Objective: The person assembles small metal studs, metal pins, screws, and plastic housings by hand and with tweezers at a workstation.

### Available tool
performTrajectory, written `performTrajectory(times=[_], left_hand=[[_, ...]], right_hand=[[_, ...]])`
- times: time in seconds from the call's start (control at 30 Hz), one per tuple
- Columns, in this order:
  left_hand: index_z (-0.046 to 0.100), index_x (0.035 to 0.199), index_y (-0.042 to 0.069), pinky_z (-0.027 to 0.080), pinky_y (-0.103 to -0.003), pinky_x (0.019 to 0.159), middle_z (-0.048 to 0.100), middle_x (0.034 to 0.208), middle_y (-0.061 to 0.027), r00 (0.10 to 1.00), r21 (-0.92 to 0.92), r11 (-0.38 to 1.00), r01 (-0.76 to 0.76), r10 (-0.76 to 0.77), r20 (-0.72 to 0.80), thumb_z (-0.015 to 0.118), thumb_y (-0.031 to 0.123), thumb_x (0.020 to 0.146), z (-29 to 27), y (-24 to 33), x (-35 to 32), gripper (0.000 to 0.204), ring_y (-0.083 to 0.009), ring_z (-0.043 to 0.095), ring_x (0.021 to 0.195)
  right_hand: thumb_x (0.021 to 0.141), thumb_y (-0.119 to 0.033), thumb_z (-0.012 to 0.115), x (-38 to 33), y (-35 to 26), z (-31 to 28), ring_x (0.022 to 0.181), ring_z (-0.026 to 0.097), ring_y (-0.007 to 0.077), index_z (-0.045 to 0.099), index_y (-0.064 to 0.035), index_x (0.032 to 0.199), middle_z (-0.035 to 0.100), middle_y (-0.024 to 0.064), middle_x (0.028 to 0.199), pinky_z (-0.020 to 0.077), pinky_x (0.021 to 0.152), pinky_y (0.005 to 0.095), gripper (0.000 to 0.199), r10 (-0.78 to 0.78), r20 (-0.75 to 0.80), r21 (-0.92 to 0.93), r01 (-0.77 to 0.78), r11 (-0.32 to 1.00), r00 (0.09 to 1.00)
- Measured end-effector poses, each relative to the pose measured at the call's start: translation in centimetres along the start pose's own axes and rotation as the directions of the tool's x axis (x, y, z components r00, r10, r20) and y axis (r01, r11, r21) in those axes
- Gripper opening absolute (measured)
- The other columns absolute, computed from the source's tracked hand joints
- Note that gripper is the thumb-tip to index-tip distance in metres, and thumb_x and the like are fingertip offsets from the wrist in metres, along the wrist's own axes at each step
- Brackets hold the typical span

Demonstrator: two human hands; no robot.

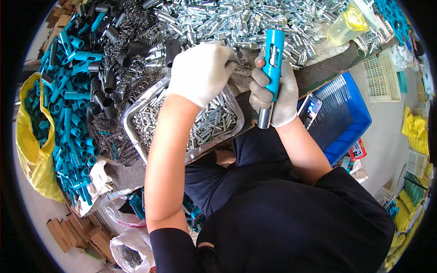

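Observation:
My right hand (283, 93), in a pale glove with worn grey fingertips, is wrapped around a teal slotted tube (274, 54). The tube stands nearly upright, and a shiny metal rod end (264, 119) sticks out below it. My left hand (200, 73), gloved in white, hovers above the far part of a metal tray (132, 119). Its fingers curl inward toward the right; whatever they hold, if anything, is hidden. Inside the tray lie many small metal pins (214, 123). Just beyond the left hand, a black sleeve (173, 51) stands among the dark springs.
Silver metal fittings (246, 20) cover the back of the bench. Dark coil springs (136, 22) and teal tubes (73, 118) are heaped at left, beside a yellow sack (32, 159). A blue bin (359, 113) sits at right, a plastic cup (346, 27) at the back right.

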State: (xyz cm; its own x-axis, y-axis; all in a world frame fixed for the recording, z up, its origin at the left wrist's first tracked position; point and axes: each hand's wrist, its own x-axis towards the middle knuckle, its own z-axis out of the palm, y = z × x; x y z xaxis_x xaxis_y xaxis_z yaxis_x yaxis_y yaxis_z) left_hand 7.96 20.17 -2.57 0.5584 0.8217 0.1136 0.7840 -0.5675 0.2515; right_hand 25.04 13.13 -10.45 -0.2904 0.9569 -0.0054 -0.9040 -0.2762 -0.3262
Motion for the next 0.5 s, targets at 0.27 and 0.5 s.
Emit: performTrajectory(times=[0.27,0.5], left_hand=[[0.072,0.085,0.005,0.050,-0.034,0.073,0.066,0.087,-0.0103,0.966,-0.102,0.962,0.253,-0.257,-0.025,0.071,0.011,0.077,-7.3,-2.2,-9.5,0.011,-0.0278,0.066,0.080],[0.071,0.082,0.012,0.053,-0.034,0.071,0.066,0.087,-0.0048,0.931,0.065,0.945,0.319,-0.326,0.164,0.069,0.011,0.075,-5.1,-2.7,-15.7,0.007,-0.0251,0.067,0.081]], right_hand=[[0.097,-0.052,0.049,0.1,-0.3,-0.2,0.049,0.033,0.0085,0.053,-0.0047,0.113,0.044,0.0003,0.075,0.0270,0.042,0.0235,0.050,0.023,0.051,0.091,-0.028,0.995,0.998],[0.100,-0.048,0.048,0.3,0.0,-0.1,0.050,0.031,0.0080,0.051,-0.0024,0.114,0.036,-0.0006,0.073,0.0247,0.042,0.0238,0.048,0.030,0.131,0.102,-0.044,0.994,0.991]])
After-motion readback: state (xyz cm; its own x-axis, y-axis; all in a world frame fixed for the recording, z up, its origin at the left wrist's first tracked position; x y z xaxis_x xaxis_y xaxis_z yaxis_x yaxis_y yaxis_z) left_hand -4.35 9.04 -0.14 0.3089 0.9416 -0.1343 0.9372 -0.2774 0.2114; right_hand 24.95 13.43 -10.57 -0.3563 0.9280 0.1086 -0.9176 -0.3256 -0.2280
